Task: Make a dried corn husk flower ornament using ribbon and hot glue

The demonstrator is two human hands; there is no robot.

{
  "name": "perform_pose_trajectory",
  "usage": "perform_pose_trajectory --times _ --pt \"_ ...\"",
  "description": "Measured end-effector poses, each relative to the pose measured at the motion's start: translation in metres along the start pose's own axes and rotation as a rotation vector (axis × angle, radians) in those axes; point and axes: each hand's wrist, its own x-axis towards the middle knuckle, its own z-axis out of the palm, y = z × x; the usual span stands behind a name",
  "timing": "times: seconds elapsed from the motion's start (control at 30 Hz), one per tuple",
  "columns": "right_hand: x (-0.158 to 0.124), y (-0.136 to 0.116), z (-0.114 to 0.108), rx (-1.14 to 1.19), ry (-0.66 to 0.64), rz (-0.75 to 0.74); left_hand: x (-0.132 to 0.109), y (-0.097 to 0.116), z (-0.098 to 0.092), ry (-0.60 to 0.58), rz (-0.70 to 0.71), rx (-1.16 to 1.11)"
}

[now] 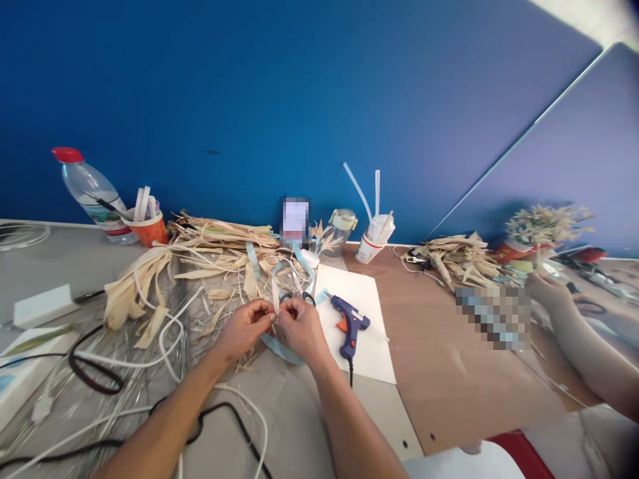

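Near the middle of the table, my left hand [251,324] and my right hand [298,324] meet fingertip to fingertip. Both are closed in a pinch on a narrow pale strip [275,296] that stands up between them. A light blue ribbon [282,348] curves below and behind the fingers. Just beyond my right hand lie scissors with dark handles [308,298]. To the right, a blue glue gun [352,324] with an orange trigger rests on a white sheet [363,289]. Dried husks [219,234] are heaped behind and left of my hands.
White cables [167,346] and black cables [239,416] cross the left side. Along the back stand a bottle [94,193], an orange cup [151,230], a glass jar [342,229] and a white cup [370,248]. Another person's arm [574,332] reaches in at right.
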Motion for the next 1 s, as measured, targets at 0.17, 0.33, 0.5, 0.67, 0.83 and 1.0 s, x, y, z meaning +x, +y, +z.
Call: perform_pose_trajectory --times 0.17,0.33,0.5,0.67,0.83,1.0 --pt "-0.0004 -0.0019 -0.0006 0.0 -0.003 0.007 0.0006 -0.0017 -0.0001 0.005 0.021 0.006" --pt "-0.0007 -0.003 -0.001 -0.001 0.006 0.009 0.0 0.0015 0.0011 0.005 0.013 -0.002" --pt "-0.0005 -0.0019 -0.0003 -0.011 0.01 0.005 -0.0004 0.0009 0.0006 -0.002 0.031 0.005" --pt "-0.0005 -0.0006 0.0001 -0.027 0.005 -0.007 -0.0006 -0.0009 0.0006 0.018 0.048 0.017" --pt "-0.0012 -0.0019 -0.0005 -0.012 -0.002 0.008 -0.0006 0.0002 0.002 0.004 0.028 0.001" --pt "-0.0014 -0.0031 -0.0012 -0.022 0.003 0.0 -0.0007 0.0006 0.0018 0.013 0.038 0.042"
